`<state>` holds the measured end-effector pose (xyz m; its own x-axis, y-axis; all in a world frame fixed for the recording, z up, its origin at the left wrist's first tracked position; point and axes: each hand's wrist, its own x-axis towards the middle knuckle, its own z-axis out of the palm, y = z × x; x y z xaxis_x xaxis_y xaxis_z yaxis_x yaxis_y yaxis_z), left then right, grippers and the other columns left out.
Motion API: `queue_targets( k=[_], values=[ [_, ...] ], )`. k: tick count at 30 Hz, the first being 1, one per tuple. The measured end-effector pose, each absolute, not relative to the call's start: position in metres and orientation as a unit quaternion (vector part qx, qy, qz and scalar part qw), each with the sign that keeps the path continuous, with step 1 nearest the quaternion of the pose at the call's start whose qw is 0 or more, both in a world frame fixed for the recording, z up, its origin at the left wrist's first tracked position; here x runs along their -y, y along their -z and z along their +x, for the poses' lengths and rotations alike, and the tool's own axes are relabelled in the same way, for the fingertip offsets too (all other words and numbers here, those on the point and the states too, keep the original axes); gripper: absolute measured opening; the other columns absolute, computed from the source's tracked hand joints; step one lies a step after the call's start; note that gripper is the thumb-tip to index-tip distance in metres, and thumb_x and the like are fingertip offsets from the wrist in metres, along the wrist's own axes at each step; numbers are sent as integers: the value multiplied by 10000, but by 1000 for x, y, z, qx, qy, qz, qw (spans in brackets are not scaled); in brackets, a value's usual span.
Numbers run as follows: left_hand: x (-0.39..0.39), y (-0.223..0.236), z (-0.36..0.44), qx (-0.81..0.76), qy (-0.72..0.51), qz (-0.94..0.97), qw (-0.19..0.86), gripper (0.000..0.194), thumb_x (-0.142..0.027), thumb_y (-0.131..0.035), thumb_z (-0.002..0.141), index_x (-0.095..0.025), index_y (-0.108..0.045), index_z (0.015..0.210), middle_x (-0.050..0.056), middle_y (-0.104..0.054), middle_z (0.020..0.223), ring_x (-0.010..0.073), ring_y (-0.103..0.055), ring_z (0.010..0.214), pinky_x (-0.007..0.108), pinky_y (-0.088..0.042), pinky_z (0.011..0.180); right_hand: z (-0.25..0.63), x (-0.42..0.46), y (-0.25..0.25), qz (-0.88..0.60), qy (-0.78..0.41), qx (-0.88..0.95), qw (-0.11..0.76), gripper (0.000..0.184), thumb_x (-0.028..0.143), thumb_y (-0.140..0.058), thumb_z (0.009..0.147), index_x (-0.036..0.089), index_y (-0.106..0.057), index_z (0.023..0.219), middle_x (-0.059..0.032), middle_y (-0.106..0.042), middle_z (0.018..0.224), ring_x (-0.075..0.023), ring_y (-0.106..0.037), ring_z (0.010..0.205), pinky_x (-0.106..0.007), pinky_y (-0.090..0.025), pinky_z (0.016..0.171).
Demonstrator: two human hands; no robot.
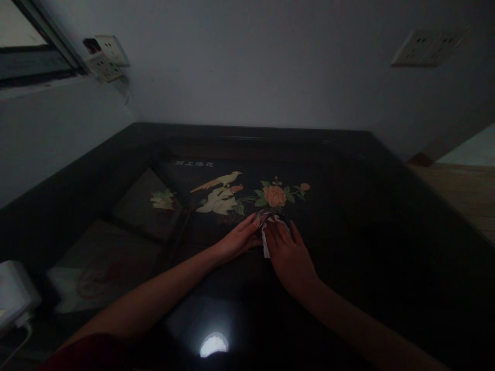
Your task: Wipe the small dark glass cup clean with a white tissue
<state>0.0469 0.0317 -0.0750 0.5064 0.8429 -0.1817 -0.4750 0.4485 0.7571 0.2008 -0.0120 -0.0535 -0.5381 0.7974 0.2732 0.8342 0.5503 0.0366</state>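
In the middle of the view my left hand (242, 239) is closed at the near left side of a small, dark, shiny object with a curved edge (267, 212). Its kind cannot be made out in the dim light. My right hand (286, 252) presses a crumpled white tissue (266, 245) against that object, its fingers bent over the tissue. Both hands are close together, just above the dark glossy tabletop (232, 288). Fingers and tissue hide most of the object.
Under the tabletop's surface shows a picture of a bird (224, 180) and an orange flower (275, 196). A white device with a cable (15, 288) stands at the left edge. Wall sockets (429, 47) are at the right, with more sockets (110, 51) in the left corner.
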Motion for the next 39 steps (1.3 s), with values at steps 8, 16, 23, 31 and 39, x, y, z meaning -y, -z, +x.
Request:
queue_targets(
  k=[8,16,23,31,39],
  values=[
    [-32,77,49,-282,-410,323,805,370,-381,-657,790,-235,-595,1124,62,-617,1169,181,-580,1011,282,-428,835,197,17,45,-482,113,864,97,443,10,-370,852,16,-504,1273,-228,-553,1294,-324,-525,1180,-543,-423,989],
    [-30,73,48,-268,-404,342,805,343,-359,-653,798,-214,-602,1104,71,-630,1126,185,-579,1008,298,-423,857,194,24,40,-482,95,866,90,411,36,-421,847,21,-549,1237,-222,-589,1251,-307,-553,1146,-475,-431,997],
    [-30,73,46,-279,-399,360,796,371,-360,-678,776,-212,-612,1109,81,-605,1149,195,-558,1008,297,-444,831,202,18,19,-481,-64,864,134,241,144,-531,844,78,-663,1035,-162,-698,1028,-275,-613,1045,-458,-434,1001],
    [-34,79,45,-270,-411,324,808,365,-364,-664,790,-203,-601,1112,84,-626,1100,194,-569,995,309,-447,849,204,12,35,-451,-180,843,233,330,142,-378,915,90,-570,1178,-153,-642,1162,-219,-589,1102,-362,-480,951],
    [-32,76,47,-272,-408,341,802,403,-389,-651,794,-222,-577,1153,86,-604,1170,210,-570,1028,318,-447,835,203,12,50,-472,47,872,125,454,30,-350,868,61,-488,1300,-193,-552,1309,-310,-452,1261,-536,-384,1016]
  ],
)
